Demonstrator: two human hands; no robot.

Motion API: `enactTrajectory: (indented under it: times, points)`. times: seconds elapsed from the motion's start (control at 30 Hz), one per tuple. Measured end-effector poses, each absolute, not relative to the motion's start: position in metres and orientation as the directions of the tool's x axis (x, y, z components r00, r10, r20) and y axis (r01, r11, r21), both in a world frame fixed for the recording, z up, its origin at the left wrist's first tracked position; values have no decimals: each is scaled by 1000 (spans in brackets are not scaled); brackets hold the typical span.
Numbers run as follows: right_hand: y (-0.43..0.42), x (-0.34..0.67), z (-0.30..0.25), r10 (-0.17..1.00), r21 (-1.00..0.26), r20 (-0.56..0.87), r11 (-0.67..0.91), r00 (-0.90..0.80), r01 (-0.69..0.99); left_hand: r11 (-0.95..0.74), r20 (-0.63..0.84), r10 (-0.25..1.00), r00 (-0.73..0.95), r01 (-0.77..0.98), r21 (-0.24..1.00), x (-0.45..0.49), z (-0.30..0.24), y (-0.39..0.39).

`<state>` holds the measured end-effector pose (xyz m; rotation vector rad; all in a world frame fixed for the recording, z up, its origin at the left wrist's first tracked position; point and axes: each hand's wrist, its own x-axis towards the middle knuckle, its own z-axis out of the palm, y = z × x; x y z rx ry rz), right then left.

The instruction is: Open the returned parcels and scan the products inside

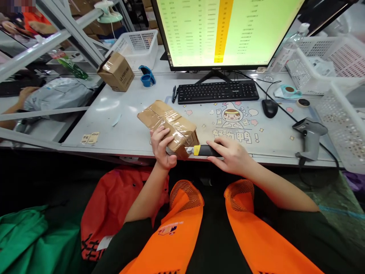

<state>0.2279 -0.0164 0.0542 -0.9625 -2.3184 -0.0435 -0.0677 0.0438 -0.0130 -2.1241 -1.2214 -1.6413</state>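
Observation:
A taped brown cardboard box (168, 123) lies at the near edge of the white desk (119, 125). My left hand (162, 147) grips its near corner with the fingers wrapped over the top. My right hand (232, 155) is closed round a black and yellow utility knife (201, 150). The knife's tip touches the box's near right end.
A keyboard (218, 91), mouse (269, 108) and large monitor (225, 32) stand behind the box. A barcode scanner (310, 137) rests at the right, by white baskets (336, 68). A second small box (116, 71) and blue tape dispenser (147, 76) sit at the back left. Another person's arm (17, 101) lies at far left.

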Motion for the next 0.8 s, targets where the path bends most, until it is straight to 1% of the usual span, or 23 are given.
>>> enactTrajectory:
  times: [0.1,0.17,0.27,0.37,0.47,0.5,0.53,0.6,0.67,0.7,0.73,0.8]
  points:
    - [-8,222,54,617,-185,530,753,-581,631,-649,885,464,39,695,310,-62,-15,42]
    - [-5,219,53,617,-186,529,754,-582,630,-623,882,469,32,721,305,-61,-17,47]
    - [-3,214,53,598,-180,543,769,-589,614,-579,862,507,11,745,331,-64,-20,53]
    - [-1,213,55,589,-163,545,773,-597,613,-578,833,553,1,721,382,-66,-23,53]
    - [13,231,55,628,-158,532,733,-568,662,-568,827,562,13,733,374,-63,-22,48]
    - [20,242,53,668,-171,533,686,-519,707,-565,833,552,23,746,354,-62,-20,45]
    - [28,257,50,721,-195,539,609,-435,769,-567,841,539,38,756,329,-62,-18,42]
    - [43,290,43,807,-263,556,395,-197,880,-609,853,513,100,742,280,-69,-10,40]
    - [50,322,35,826,-339,564,227,4,913,-679,849,499,174,687,258,-88,-1,46]
    - [49,333,32,826,-372,562,197,51,907,-687,839,511,189,676,266,-102,4,52]
    - [45,341,30,825,-400,561,199,67,895,-669,820,542,187,686,286,-116,9,60]
    - [31,346,33,824,-438,565,245,53,865,-587,766,628,137,729,351,-141,17,77]
